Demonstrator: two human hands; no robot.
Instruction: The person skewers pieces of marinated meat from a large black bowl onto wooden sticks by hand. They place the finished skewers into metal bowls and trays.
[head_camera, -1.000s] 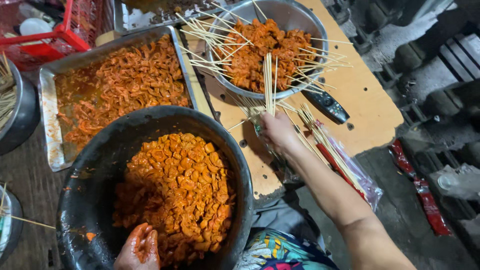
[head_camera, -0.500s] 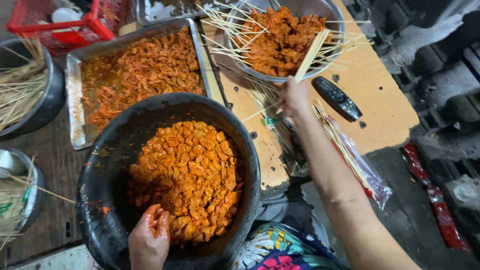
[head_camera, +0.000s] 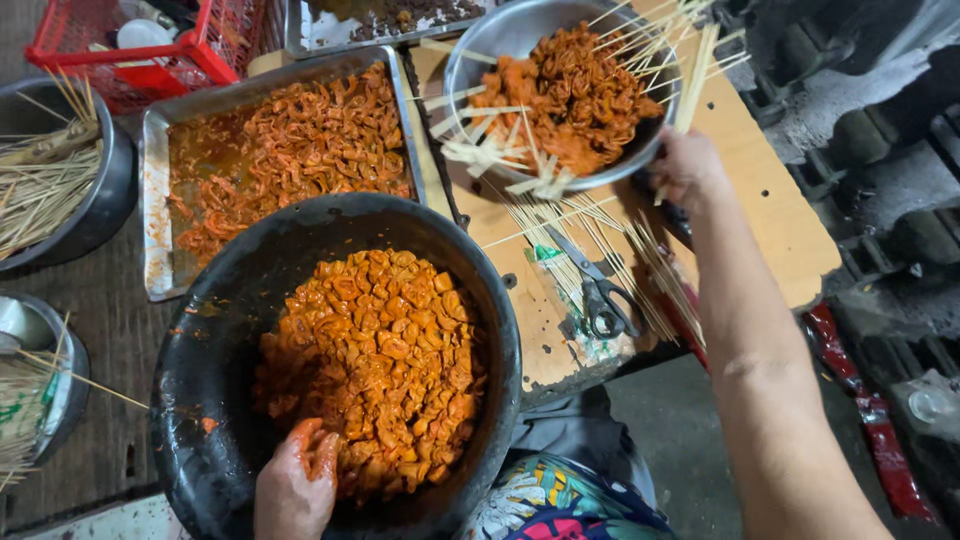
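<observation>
My left hand (head_camera: 296, 484), smeared orange, rests in the near edge of a big black basin (head_camera: 200, 380) full of orange marinated meat pieces (head_camera: 375, 360). My right hand (head_camera: 686, 165) is stretched out to the far right and grips a bundle of bamboo skewers (head_camera: 697, 62) that point up and away. It is beside the rim of a metal bowl (head_camera: 470, 52) holding skewered orange meat (head_camera: 565, 95) with sticks fanning out.
A steel tray (head_camera: 155, 200) of marinated meat lies left of the bowl. Scissors (head_camera: 600, 290) and loose skewers (head_camera: 610, 250) lie on a wooden board (head_camera: 770, 220). Left: a pot of skewers (head_camera: 55, 180), a red basket (head_camera: 150, 50), a small bowl (head_camera: 40, 390).
My right hand has carried the skewer bundle from the board's middle up and to the right, beside the metal bowl. The view has shifted left. My left hand stays in the basin.
</observation>
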